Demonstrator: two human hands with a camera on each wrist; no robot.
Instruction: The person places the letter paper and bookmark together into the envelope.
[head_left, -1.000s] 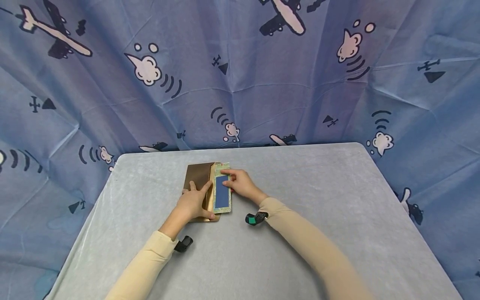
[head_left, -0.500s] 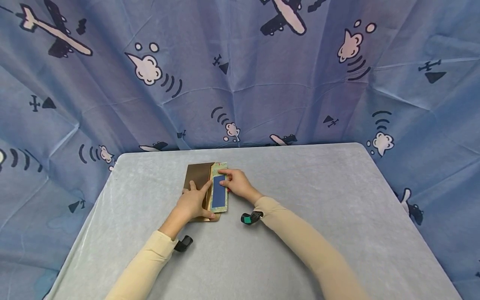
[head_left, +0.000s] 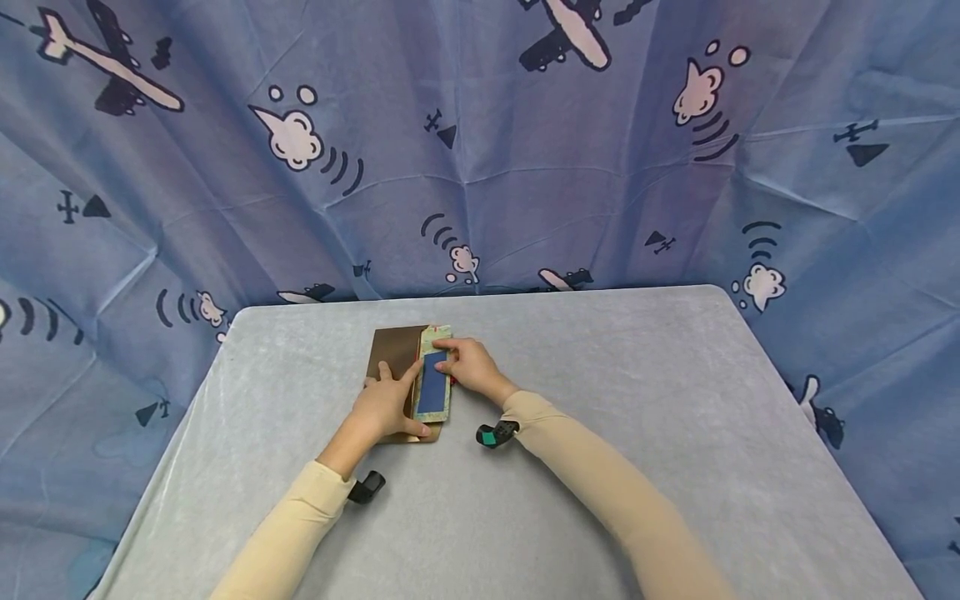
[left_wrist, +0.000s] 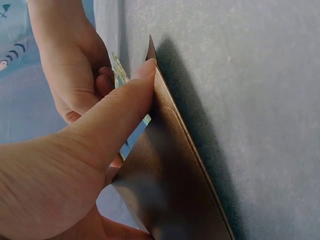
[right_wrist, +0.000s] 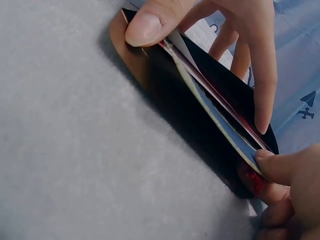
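Note:
A thin bronze-brown folder (head_left: 395,346) lies on the table in the head view. Its covers are spread apart, with pale and red-edged layers between them in the right wrist view. My left hand (head_left: 381,408) rests on it, fingers spread and straight, the thumb (left_wrist: 142,75) pressing the near corner. A long narrow card (head_left: 432,398) with a blue panel and a patterned green-yellow border lies partly inside the folder's opening. My right hand (head_left: 472,367) pinches the card's right edge between thumb and fingers. Something red and glittery (right_wrist: 254,181) shows beside the right fingers. The card's inner edge is hidden.
A pale grey cloth covers the table (head_left: 675,400). Behind it hangs a blue curtain (head_left: 480,150) printed with aeroplanes. Both wrists wear black bands, the right one (head_left: 497,433) with a green patch.
My right hand has moved left with the card, which now overlaps the folder more. The left hand and the folder stay nearly in place.

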